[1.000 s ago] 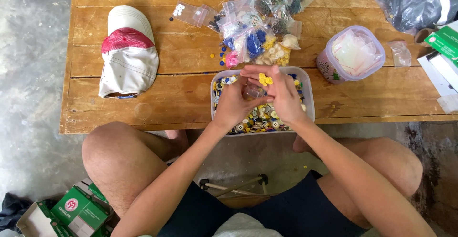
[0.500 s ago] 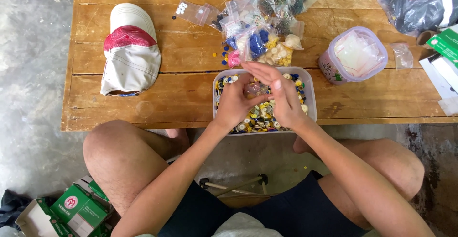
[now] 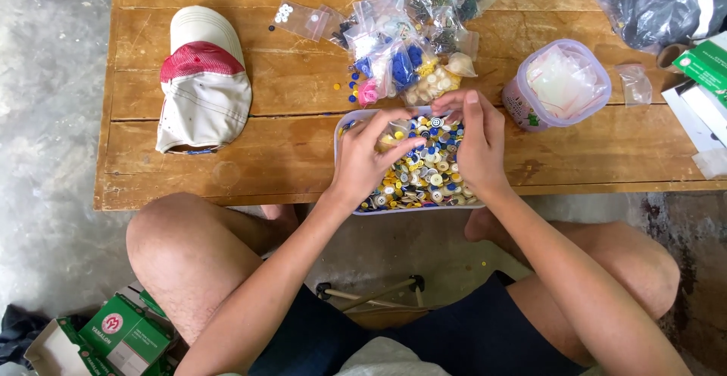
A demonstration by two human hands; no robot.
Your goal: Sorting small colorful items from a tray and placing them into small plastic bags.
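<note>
You were mid-sort, it seemed: your left hand [image 3: 367,160] pinched a small clear bag [image 3: 395,135] over the button tray [image 3: 344,130] at the surface's near edge, your right hand [image 3: 478,145] lay loosely curled on the buttons [image 3: 428,171], needing a precise pick next.

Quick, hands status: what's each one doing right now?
Left hand: over the button tray, fingers pinched on a small clear bag.
Right hand: fingers curled over the buttons, on the same bag's far edge; grip cannot be told.
</note>
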